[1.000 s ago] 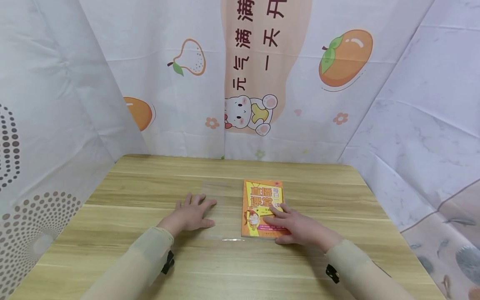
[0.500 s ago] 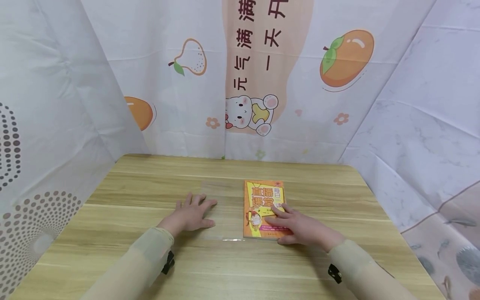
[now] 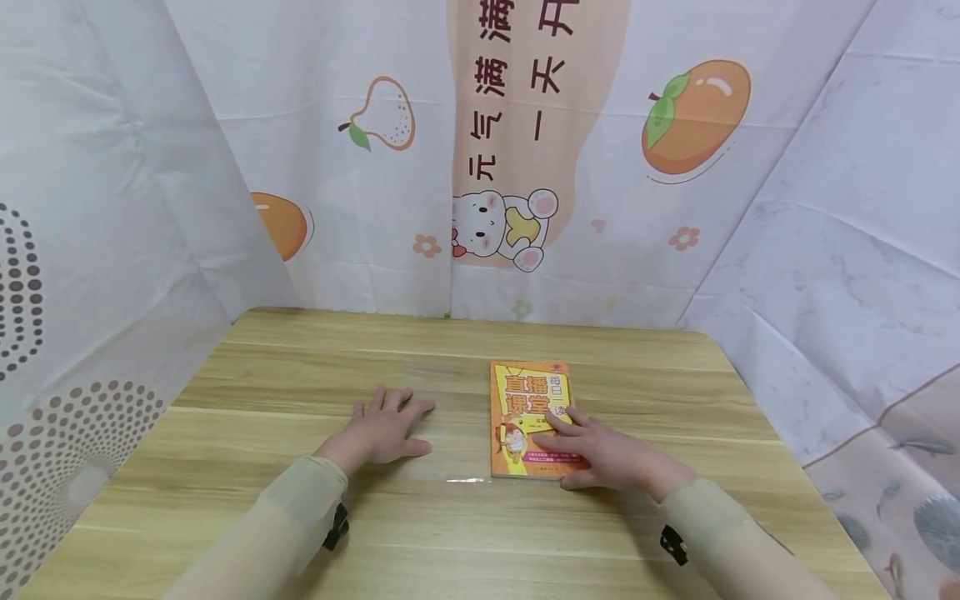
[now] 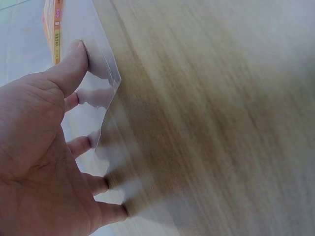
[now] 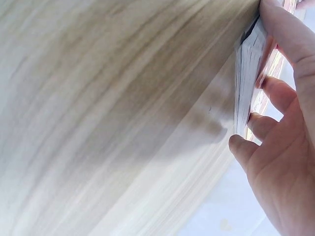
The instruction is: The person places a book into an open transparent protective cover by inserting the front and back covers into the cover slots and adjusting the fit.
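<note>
An orange and yellow paperback book (image 3: 525, 392) lies face up on the wooden table, over part of a clear plastic sheet (image 3: 450, 425) that spreads out to its left. My left hand (image 3: 382, 429) rests with spread fingers on the sheet's left margin; in the left wrist view the thumb (image 4: 74, 64) and some fingertips lie on the plastic, the others on the wood. My right hand (image 3: 611, 454) lies across the book's lower right part, fingers extended on the cover and thumb by its near corner. The right wrist view shows the page edges (image 5: 248, 73) beside the fingers.
The wooden table (image 3: 465, 542) reaches back to a white printed curtain (image 3: 300, 142). More cloth hangs at the left and right sides. A dark wrist strap (image 3: 337, 527) shows under the left sleeve, and another strap (image 3: 673, 544) under the right.
The book has slid slightly to the right together with my right hand. My left hand stays in place on the plastic sheet. The whole head view has shifted a little.
</note>
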`<state>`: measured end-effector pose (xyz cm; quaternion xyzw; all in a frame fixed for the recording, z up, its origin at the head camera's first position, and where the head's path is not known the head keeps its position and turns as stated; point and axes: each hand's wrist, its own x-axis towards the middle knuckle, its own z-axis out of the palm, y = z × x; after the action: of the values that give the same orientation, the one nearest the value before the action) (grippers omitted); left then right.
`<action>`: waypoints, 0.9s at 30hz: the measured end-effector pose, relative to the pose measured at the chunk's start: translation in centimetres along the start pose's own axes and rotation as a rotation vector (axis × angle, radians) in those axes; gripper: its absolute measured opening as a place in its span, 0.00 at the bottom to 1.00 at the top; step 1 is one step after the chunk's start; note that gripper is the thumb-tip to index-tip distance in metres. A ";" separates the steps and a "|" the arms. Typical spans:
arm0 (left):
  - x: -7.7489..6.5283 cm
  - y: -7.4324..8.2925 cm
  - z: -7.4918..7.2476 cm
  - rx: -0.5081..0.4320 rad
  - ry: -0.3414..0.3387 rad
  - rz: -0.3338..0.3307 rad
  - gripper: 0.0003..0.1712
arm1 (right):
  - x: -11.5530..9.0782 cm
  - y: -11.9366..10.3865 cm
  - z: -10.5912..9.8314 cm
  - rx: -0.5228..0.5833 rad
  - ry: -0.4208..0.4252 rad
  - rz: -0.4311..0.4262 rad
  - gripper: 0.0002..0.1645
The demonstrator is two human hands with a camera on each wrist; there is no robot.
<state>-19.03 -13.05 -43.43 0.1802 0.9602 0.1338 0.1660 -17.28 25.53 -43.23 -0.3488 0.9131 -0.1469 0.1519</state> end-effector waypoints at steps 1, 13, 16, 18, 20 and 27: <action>0.0 0.0 0.0 -0.001 0.001 -0.001 0.41 | 0.0 0.0 0.0 0.004 -0.003 0.000 0.38; -0.1 -0.1 0.5 -0.005 0.017 -0.003 0.40 | 0.1 0.7 -0.3 0.006 -0.030 -0.026 0.39; -0.3 0.1 0.5 -0.008 0.020 -0.001 0.40 | 0.0 0.7 -0.3 0.020 -0.038 -0.016 0.39; -0.5 0.3 0.4 -0.001 0.024 0.001 0.40 | -0.1 0.7 -0.4 0.026 -0.043 -0.006 0.39; -0.5 0.4 0.4 0.005 0.027 0.004 0.40 | -0.2 0.8 -0.4 0.032 -0.048 0.003 0.39; -0.8 0.3 0.3 0.042 -0.013 0.033 0.42 | -0.8 1.0 -0.8 0.051 -0.055 0.000 0.39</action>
<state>-18.17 -13.05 -43.44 0.2001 0.9587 0.1151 0.1660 -17.61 26.92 -42.68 -0.3486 0.9045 -0.1604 0.1859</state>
